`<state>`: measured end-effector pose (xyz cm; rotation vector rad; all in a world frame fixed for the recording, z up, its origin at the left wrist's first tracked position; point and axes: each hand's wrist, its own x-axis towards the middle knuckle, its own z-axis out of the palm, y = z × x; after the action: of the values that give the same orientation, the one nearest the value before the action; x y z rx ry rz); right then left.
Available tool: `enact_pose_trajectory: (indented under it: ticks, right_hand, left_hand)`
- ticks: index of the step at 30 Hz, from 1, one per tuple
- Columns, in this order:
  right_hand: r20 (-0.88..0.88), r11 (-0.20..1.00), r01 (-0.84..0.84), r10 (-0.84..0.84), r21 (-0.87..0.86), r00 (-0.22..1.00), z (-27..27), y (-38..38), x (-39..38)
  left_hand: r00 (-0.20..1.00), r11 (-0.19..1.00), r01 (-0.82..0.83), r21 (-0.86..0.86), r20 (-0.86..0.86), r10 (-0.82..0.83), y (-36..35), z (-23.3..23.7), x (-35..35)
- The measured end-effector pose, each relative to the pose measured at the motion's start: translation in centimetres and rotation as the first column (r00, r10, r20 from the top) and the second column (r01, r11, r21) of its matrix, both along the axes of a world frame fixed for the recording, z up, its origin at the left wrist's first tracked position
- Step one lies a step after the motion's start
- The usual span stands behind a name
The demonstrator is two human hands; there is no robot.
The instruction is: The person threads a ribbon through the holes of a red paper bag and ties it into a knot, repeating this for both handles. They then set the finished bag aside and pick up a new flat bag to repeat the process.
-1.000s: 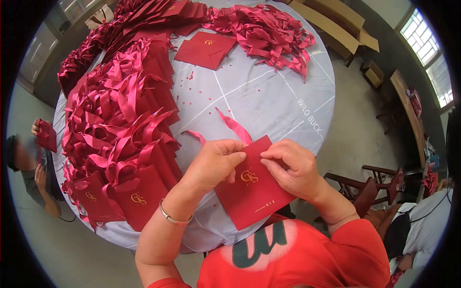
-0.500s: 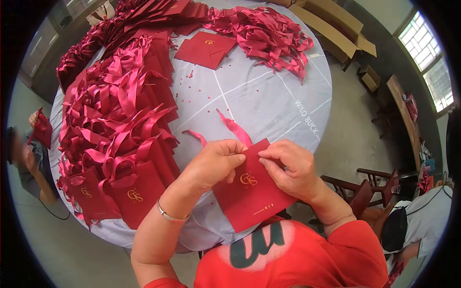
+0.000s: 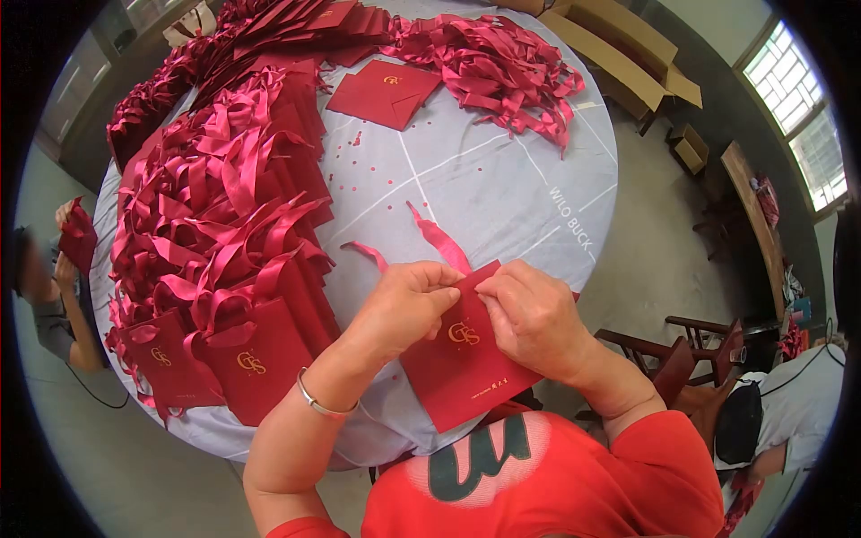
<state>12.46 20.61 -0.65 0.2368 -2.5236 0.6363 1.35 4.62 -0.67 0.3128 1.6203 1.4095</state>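
A dark red paper gift bag with gold lettering lies tilted at the near edge of the table, close to my body. My left hand pinches its top edge on the left, thumb over the front. At the top right, my right hand is closed in a pinch on the bag's edge; whether a ribbon end is between its fingertips is hidden. A pink ribbon sticks out beyond the bag's top, with another ribbon end showing to its left.
Rows of ribboned red bags fill the table's left side. At the back lie a flat red bag and a heap of loose ribbons. Cardboard boxes stand beyond. Another person holds a red bag at left; one sits at right.
My right hand has shifted slightly left along the bag's top, its fingers drawn closer together. My left hand stays put. The person at left has moved their lower hand up to their bag.
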Motion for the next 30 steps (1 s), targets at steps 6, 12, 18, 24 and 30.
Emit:
enact_pose_trajectory:
  ticks: [6, 12, 18, 24, 30]
  right_hand:
    - [0.099, 0.990, 0.014, -0.028, 0.141, 0.995, 0.3, -0.5, 0.1]
    - [0.141, 0.985, 0.037, -0.061, 0.170, 0.988, 0.0, -0.6, -0.3]
    - [0.162, 0.998, 0.011, -0.021, 0.060, 0.987, -0.3, -0.4, -0.5]
    - [0.352, 0.999, 0.026, -0.031, 0.019, 0.935, 0.8, 0.6, -2.2]
    - [0.407, 0.946, 0.032, 0.107, -0.321, 0.907, 0.6, 1.8, -2.8]
  left_hand:
    - [0.995, 1.000, -0.002, -0.011, -0.103, 0.001, 0.3, -0.6, 0.4]
    - [0.985, 0.998, -0.031, -0.051, -0.174, 0.022, 0.6, -0.1, 0.7]
    - [0.984, 0.999, -0.018, -0.047, -0.176, 0.010, 0.6, -0.6, 0.5]
    - [0.972, 0.995, -0.001, -0.101, -0.233, -0.022, 0.7, -0.3, 0.6]
    - [0.950, 0.995, 0.020, -0.097, -0.308, -0.050, 0.5, -0.2, 0.7]
